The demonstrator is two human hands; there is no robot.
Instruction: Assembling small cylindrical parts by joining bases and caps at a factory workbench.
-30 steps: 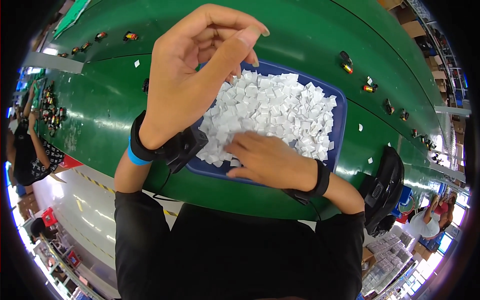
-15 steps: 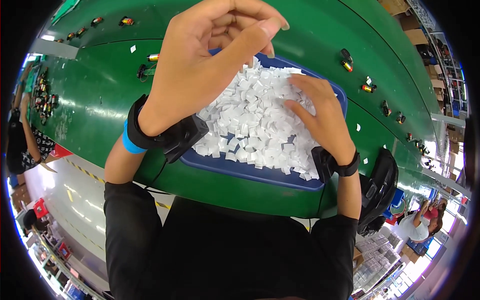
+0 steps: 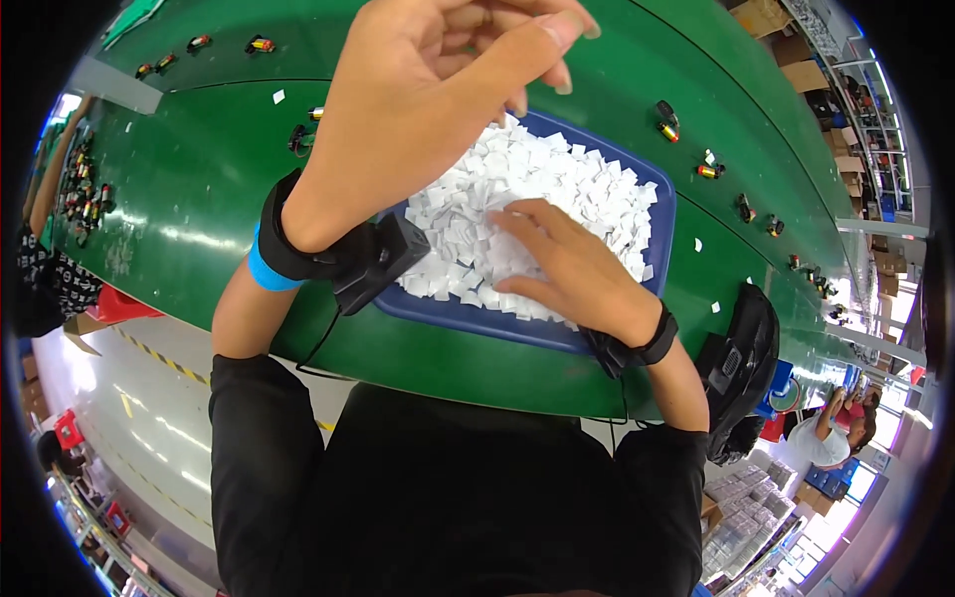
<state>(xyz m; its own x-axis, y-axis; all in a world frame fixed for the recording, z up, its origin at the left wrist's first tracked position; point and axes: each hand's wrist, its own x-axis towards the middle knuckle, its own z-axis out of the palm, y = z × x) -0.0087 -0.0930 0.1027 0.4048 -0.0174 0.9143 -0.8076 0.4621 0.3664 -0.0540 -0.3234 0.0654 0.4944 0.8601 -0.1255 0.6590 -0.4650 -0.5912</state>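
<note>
Left hand: raised across the upper middle of the frame, above the tray's left end; curled inward, thumb close to the index fingertip; cannot tell if gripping or not.
Right hand: just right of the frame's middle, low over the white pieces; loosely bent, thumb parted from the fingers in an open grip; slightly blurred at the fingertips.
White pieces: heaped in the tray at the middle of the frame, small, flat and mostly squarish.
Tray: blue, shallow, on the table, partly behind both hands.
Table: green, shiny, broad across the upper half of the frame.
Wrists: black strap with a black box and blue band at left; another black strap at right.
Small red-and-yellow parts: scattered at upper right and upper left, clustered at far left.
Black bag: at the table's edge, right of the frame.
Co-worker: at far right, in a white top.
</note>
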